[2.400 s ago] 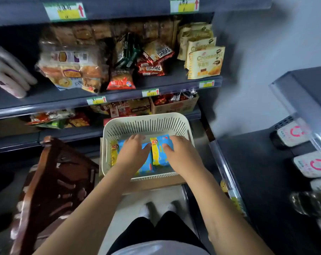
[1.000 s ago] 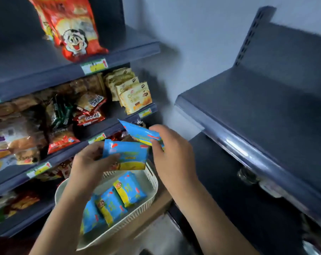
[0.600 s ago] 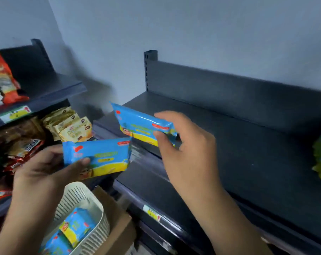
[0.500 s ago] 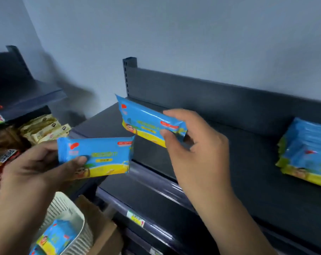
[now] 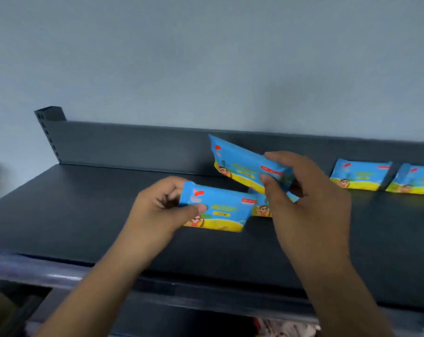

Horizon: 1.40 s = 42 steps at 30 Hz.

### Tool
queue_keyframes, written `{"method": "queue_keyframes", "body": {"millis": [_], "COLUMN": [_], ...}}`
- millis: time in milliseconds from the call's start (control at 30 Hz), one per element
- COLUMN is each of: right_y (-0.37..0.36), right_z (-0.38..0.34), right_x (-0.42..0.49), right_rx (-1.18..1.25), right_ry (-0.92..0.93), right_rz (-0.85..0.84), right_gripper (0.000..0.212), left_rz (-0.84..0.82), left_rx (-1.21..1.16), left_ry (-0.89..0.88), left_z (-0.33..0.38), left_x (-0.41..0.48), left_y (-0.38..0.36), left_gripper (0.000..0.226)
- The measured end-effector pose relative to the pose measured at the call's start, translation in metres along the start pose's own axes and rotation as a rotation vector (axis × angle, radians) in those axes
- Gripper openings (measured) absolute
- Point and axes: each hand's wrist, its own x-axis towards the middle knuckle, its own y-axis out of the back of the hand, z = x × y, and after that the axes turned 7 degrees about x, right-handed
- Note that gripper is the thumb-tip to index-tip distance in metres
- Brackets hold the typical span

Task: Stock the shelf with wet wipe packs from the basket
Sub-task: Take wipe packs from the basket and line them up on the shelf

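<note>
Dark grey metal shelf fills mid-frame, my left hand pinching a blue-and-yellow plastic wet wipe pack at centre, right hand pinching a tilted second pack just above; I'd lay both flat, lined up with the shelved row at right.

Left hand with pack; right hand likewise.

The left hand and the right hand are both bare, each on a bare arm, the left forearm and the right forearm uncovered down to the lower edge of view, a short rounded nail on the left thumb.
</note>
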Motion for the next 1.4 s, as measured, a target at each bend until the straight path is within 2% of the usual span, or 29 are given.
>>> {"method": "queue_keyframes", "body": {"millis": [133, 367, 633, 800, 967, 1133, 1233, 1300, 1400], "right_y": [0.030, 0.067, 0.082, 0.083, 0.082, 0.072, 0.067, 0.062, 0.056], "right_z": [0.011, 0.036, 0.062, 0.071, 0.081, 0.096, 0.098, 0.098, 0.093], "right_x": [0.009, 0.016, 0.017, 0.017, 0.015, 0.016, 0.015, 0.014, 0.013], "right_rx": [-0.034, 0.028, 0.053, 0.132, 0.120, -0.118, -0.301, -0.385, -0.456], "right_ry": [-0.034, -0.170, -0.346, -0.368, -0.371, -0.368, -0.261, -0.171, -0.205], "right_rz": [0.074, 0.186, 0.047, 0.024, -0.050, -0.126, -0.186, -0.209, -0.188], "right_gripper": [0.032, 0.029, 0.030, 0.035, 0.040, 0.034, 0.038, 0.039, 0.040], "left_rz": [-0.126, -0.155, -0.081, -0.111, -0.135, -0.172, -0.171, -0.163, -0.144], "left_rx": [0.007, 0.139, 0.504, 0.478, 0.425, 0.348, 0.297, 0.244, 0.118], "left_ry": [0.034, 0.076, 0.048, 0.152, 0.158, 0.161, 0.179, 0.225, 0.307], "left_z": [-0.005, -0.023, -0.031, -0.025, -0.032, -0.036, -0.036, -0.037, -0.035], "left_x": [0.026, 0.057, 0.057, 0.056, 0.056, 0.057, 0.057, 0.057, 0.057], "left_y": [-0.048, -0.092, -0.102, -0.105, -0.102, -0.100, -0.098, -0.099, -0.102], "left_gripper": [0.024, 0.023, 0.028, 0.032, 0.031, 0.026, 0.027, 0.019, 0.008]}}
